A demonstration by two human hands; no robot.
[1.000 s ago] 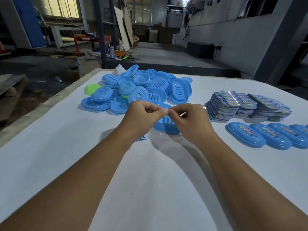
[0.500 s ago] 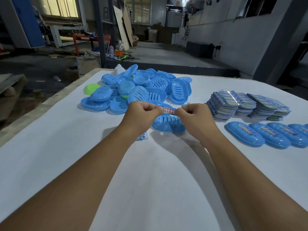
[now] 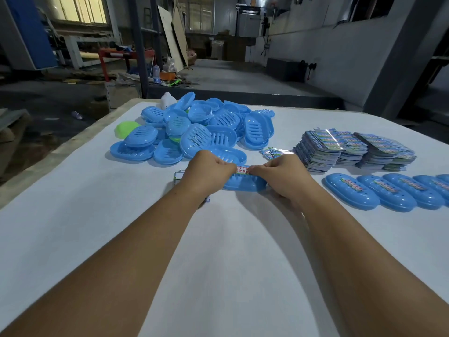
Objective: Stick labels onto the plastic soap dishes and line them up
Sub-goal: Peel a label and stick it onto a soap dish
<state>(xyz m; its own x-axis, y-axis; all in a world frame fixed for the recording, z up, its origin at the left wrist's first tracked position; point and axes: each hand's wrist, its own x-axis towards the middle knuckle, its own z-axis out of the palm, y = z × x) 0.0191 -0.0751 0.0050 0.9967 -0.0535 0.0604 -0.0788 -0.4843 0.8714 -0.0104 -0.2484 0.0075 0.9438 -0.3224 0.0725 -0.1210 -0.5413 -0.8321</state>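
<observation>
A blue plastic soap dish (image 3: 244, 185) lies on the white table between my hands. A small label with red print (image 3: 242, 169) is stretched just over its top. My left hand (image 3: 209, 167) pinches the label's left end and my right hand (image 3: 281, 170) pinches its right end. Whether the label touches the dish is hidden by my fingers. Behind them sits a heap of unlabelled blue dishes (image 3: 194, 127). To the right, several labelled dishes (image 3: 388, 193) lie side by side in a row.
Stacks of label sheets (image 3: 352, 149) stand at the right, with a few loose sheets (image 3: 272, 152) beside them. A green dish (image 3: 125, 128) and a white object (image 3: 168, 99) lie by the heap. Small papers (image 3: 178, 176) lie under my left wrist. The table's left edge (image 3: 60, 152) drops to the floor.
My hands have drawn apart, stretching the label out between them, and have lowered it down onto the top of the blue dish.
</observation>
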